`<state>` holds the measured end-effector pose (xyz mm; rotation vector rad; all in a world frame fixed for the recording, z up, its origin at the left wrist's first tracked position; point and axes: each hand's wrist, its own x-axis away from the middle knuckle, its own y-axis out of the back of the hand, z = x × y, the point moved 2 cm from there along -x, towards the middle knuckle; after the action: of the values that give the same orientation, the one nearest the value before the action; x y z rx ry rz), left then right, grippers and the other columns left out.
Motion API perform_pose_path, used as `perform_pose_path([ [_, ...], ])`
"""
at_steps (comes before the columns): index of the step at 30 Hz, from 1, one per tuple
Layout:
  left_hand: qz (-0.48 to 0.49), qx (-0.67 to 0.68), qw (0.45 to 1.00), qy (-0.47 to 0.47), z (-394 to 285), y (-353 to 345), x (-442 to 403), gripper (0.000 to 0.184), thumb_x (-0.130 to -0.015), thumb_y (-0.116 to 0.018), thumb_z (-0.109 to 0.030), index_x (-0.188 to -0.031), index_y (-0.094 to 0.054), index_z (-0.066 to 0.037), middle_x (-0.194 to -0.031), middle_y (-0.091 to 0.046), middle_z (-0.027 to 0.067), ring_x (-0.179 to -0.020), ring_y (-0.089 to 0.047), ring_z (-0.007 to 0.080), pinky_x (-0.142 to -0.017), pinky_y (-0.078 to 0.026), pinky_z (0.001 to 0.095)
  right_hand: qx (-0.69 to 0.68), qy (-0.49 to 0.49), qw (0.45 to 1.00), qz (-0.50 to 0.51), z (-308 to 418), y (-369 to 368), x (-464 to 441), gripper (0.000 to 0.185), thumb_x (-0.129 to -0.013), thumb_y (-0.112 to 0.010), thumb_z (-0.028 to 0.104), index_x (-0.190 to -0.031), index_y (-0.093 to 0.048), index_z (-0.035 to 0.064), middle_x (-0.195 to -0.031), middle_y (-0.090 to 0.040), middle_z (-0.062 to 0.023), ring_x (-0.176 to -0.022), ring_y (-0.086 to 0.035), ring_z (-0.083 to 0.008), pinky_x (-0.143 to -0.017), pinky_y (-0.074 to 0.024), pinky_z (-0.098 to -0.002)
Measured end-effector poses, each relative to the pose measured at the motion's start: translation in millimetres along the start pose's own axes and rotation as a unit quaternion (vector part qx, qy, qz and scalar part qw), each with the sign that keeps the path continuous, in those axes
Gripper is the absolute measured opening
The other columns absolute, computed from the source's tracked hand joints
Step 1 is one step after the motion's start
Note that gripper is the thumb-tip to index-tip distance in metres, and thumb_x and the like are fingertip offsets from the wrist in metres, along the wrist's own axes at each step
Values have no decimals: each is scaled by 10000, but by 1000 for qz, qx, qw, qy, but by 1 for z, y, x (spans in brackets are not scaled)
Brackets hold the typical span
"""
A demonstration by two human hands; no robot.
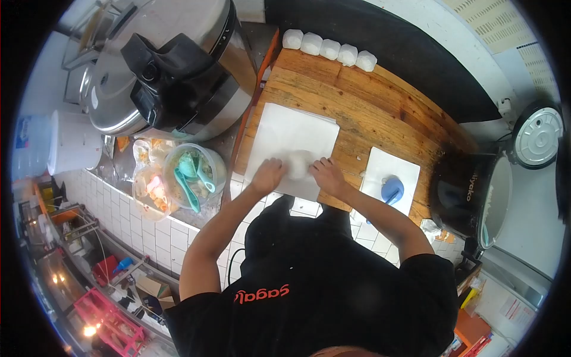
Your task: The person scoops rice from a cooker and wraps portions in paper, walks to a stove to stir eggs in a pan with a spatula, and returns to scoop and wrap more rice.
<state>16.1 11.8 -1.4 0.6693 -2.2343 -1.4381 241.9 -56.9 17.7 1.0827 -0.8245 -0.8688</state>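
Head | tub [220,174]: teal spoons [187,191] | left hand [269,175], right hand [328,175] beside white mound [297,165], grip unclear

Wooden tabletop [380,113]: bright, evenly lit before you
Steel lid [113,77]: pale glare
Lower-left lights [90,330]: small warm flares
White lump [298,163]: soft, between your hands [270,174]
Edges: curved, blackened
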Motion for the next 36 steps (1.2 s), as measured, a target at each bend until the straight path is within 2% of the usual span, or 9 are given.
perform_pose_path([
  [8, -16, 42, 987, 153, -23, -1, 1, 199, -846, -594, -188, -964, -582, -29, -887, -603, 147, -910, -591, 347, -769, -491, 424, -152, -177, 964, -126, -10, 6, -9, 144, -840, -645, 177, -825, -651, 34, -854, -605, -108, -843, -590, -309, -749, -492, -404],
  [14, 84, 176, 913, 359, -15, 3, -29, 344, -820, -647, -202, -1041, -582, 53, -919, -648, 189, -905, -634, 366, -805, -522, 392, -313, -228, 917, 92, -25, 11, -33, 132, -841, -670, 142, -865, -576, 52, -760, -607, -72, -678, -595, -213, -636, -493, -331],
  [17, 79, 420, 868, 254, -5, 25, -20, 391, -811, -656, -136, -1139, -595, 69, -934, -661, 169, -924, -647, 266, -833, -510, 343, -743, -169, 642, 81, -42, 15, -22, 132, -859, -682, 92, -912, -562, 73, -793, -615, -27, -703, -577, -121, -617, -467, -249],
  [20, 18, 760, 587, 277, -34, 43, -17, 423, -807, -658, -85, -1208, -608, 40, -925, -654, 121, -894, -626, 205, -800, -493, 305, -850, -196, 488, 43, -30, 52, -6, 133, -878, -685, 115, -977, -603, 81, -901, -590, -16, -757, -559, -85, -628, -455, -245],
  [23, -14, 721, 639, 266, -42, 42, -26, 355, -826, -611, -43, -1177, -646, -3, -933, -640, 98, -864, -613, 200, -777, -490, 312, -633, -297, 713, -46, -28, 78, -5, 195, -904, -653, 122, -1093, -613, 90, -958, -599, -30, -841, -572, -114, -716, -476, -270],
  [26, -103, 504, 823, 242, -44, 43, -36, 303, -838, -596, -47, -1132, -667, -33, -850, -595, 107, -806, -599, 234, -731, -486, 342, -243, -122, 947, -170, -37, 71, -2, 328, -921, -619, 124, -1239, -568, 67, -1048, -615, -56, -971, -578, -141, -841, -477, -292],
  [30, -125, 322, 924, 164, -76, 79, -63, 219, -835, -568, -45, -1034, -661, -36, -798, -486, 187, -713, -505, 350, -653, -436, 409, -788, -211, 577, -33, -31, 89, 2, 434, -894, -632, 129, -1287, -521, -17, -1153, -619, -97, -1098, -569, -156, -922, -462, -299],
  [33, -65, 407, 906, 97, -89, 92, -84, 135, -849, -578, -18, -956, -659, -4, -823, -495, 148, -744, -549, 288, -670, -466, 384, -620, -290, 726, -60, -31, 107, 5, 508, -826, -730, 114, -1282, -520, 38, -1067, -607, -59, -1014, -572, -154, -859, -477, -298],
  [36, 10, 563, 825, 52, -77, 77, -105, 181, -866, -599, 2, -1046, -621, -2, -867, -502, 82, -786, -597, 189, -702, -519, 339, -725, -290, 620, -72, -52, 84, 16, 549, -770, -801, 157, -1234, -529, 47, -1081, -614, -89, -1026, -603, -196, -862, -516, -353],
])
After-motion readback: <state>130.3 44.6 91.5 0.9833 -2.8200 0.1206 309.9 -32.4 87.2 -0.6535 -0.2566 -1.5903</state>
